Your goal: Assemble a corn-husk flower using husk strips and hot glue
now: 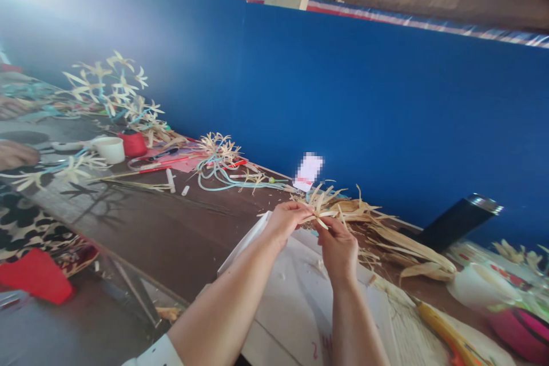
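Evidently made of thin, pale strips of dried husk, a star-shaped flower sits between the two hands, above a white board at the near edge of the brown table. Its narrow, cream petals splay outward, tapering to points, with a matte, papery look. The left hand is nearly closed, thumb and forefinger pinching the petals on one side; the right hand curls beneath, its fingers drawn together at the flower's base, though the exact grip is partly hidden. Just beyond lie husks, tan, long, creased and fibrous, some curling into loose ribbons. Pale blue cords, smooth and looping, trail off to the left, near a frizzy cluster of similar blooms. A black flask, cylindrical with a shiny metallic end, leans at a slant before a flat, blue panel.
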The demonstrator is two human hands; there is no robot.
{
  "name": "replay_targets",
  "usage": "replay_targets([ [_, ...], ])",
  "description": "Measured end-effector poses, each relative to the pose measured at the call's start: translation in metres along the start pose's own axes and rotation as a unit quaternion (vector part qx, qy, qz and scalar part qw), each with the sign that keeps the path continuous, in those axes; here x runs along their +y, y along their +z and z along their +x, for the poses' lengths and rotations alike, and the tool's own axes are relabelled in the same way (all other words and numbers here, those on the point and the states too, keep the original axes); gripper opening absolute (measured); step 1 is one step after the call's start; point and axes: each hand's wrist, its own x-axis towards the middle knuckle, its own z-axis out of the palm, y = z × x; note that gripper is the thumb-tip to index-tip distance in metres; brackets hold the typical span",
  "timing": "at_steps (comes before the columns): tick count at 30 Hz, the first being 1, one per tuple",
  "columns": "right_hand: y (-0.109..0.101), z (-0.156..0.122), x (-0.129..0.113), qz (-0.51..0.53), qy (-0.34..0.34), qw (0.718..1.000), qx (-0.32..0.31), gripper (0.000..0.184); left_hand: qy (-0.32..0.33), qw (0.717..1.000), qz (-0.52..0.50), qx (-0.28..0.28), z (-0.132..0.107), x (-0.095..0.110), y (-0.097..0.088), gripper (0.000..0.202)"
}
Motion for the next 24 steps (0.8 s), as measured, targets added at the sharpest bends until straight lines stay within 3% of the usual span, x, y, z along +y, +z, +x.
replay_targets([
  [5,-0.001,-0.001,-0.005,-0.009,0.013,1.000,-0.011,0.027,-0.052,0.998,-0.024,-0.026,0.004,-0.001,-0.006,0.033],
  [24,0.007,-0.002,0.002,0.069,0.055,0.996,0.023,0.035,-0.003,0.995,-0.097,0.001,0.000,-0.005,0.005,0.019],
])
